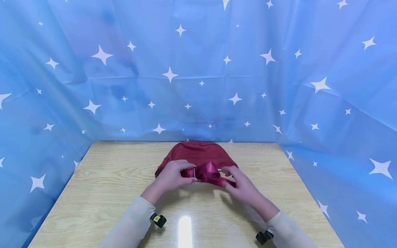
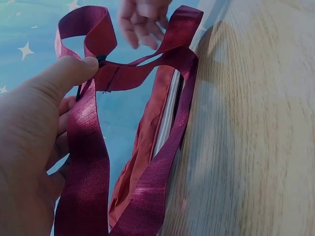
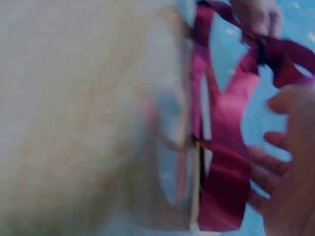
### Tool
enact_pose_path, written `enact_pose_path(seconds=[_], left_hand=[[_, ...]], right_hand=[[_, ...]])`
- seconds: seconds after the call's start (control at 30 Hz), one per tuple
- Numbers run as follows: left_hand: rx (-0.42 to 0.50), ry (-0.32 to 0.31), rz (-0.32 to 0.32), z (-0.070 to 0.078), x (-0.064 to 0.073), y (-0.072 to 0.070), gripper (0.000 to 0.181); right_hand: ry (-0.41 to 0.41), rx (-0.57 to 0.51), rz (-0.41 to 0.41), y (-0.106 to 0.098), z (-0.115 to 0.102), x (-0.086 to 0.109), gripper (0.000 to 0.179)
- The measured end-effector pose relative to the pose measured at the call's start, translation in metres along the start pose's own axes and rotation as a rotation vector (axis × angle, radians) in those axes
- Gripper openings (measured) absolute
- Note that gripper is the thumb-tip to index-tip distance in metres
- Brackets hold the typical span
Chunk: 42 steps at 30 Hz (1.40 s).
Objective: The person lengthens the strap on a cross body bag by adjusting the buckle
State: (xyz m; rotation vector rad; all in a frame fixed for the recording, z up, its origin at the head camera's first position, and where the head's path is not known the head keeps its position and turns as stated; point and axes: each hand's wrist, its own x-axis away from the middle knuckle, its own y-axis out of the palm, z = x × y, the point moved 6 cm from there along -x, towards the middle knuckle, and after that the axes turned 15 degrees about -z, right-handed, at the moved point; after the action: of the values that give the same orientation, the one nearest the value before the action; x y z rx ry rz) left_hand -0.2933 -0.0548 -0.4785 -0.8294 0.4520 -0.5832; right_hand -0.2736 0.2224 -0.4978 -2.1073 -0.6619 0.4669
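A dark red fabric bag (image 1: 198, 151) lies at the far middle of the table, its glossy wine-red webbing strap (image 1: 209, 169) raised in front of it. My left hand (image 1: 171, 177) pinches the strap at a dark slider buckle (image 1: 194, 172), thumb on the near side. In the left wrist view, the strap (image 2: 87, 167) runs down from that thumb and loops beyond it. My right hand (image 1: 245, 189) is at the strap's right part, its fingers spread loosely. The right wrist view is blurred; there, the right fingers (image 3: 268, 162) are close beside the hanging strap (image 3: 224, 182).
A pale strip (image 2: 168, 115) runs along the bag's edge. Light wood-grain table (image 1: 124, 165) surrounds the bag, with a bright reflection near the front. Blue curtains (image 1: 198, 86) with white stars stand behind the table and at both sides. Each wrist wears a small black camera (image 1: 158, 219).
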Motion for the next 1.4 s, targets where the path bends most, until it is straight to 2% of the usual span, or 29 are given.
enact_pose_path(seconds=[0.13, 0.27, 0.4, 0.53, 0.73, 0.9, 1.03, 1.17, 1.3, 1.4], left_hand=[[0.001, -0.023, 0.001, -0.004, 0.000, -0.001, 0.042], [-0.002, -0.020, 0.008, -0.005, 0.000, -0.001, 0.042], [0.004, -0.034, 0.008, -0.007, 0.001, -0.002, 0.042], [0.013, -0.043, -0.001, -0.008, 0.002, -0.003, 0.044], [0.005, -0.062, -0.008, -0.011, 0.004, -0.005, 0.046], [-0.024, -0.056, 0.010, -0.012, 0.004, -0.008, 0.048], [-0.045, -0.038, 0.030, -0.011, 0.004, -0.011, 0.034], [-0.028, -0.029, 0.044, -0.011, 0.005, -0.014, 0.035], [-0.006, -0.034, 0.036, -0.012, 0.006, -0.014, 0.044], [-0.005, -0.036, 0.026, -0.012, 0.006, -0.013, 0.043]], right_hand=[[0.024, 0.293, -0.021, 0.011, -0.006, -0.002, 0.063], [0.030, 0.399, -0.016, 0.016, -0.009, -0.004, 0.065], [0.000, 0.421, 0.011, 0.016, -0.011, -0.005, 0.058], [-0.037, 0.392, 0.039, 0.011, -0.008, -0.003, 0.058], [-0.110, 0.312, 0.033, -0.003, 0.003, -0.001, 0.061], [-0.147, 0.323, 0.044, -0.016, 0.017, 0.003, 0.059], [-0.137, 0.379, 0.043, -0.023, 0.028, 0.007, 0.055], [-0.073, 0.482, 0.020, -0.026, 0.036, 0.010, 0.053], [0.003, 0.557, -0.038, -0.018, 0.035, 0.008, 0.066], [0.028, 0.537, -0.075, -0.007, 0.020, 0.000, 0.077]])
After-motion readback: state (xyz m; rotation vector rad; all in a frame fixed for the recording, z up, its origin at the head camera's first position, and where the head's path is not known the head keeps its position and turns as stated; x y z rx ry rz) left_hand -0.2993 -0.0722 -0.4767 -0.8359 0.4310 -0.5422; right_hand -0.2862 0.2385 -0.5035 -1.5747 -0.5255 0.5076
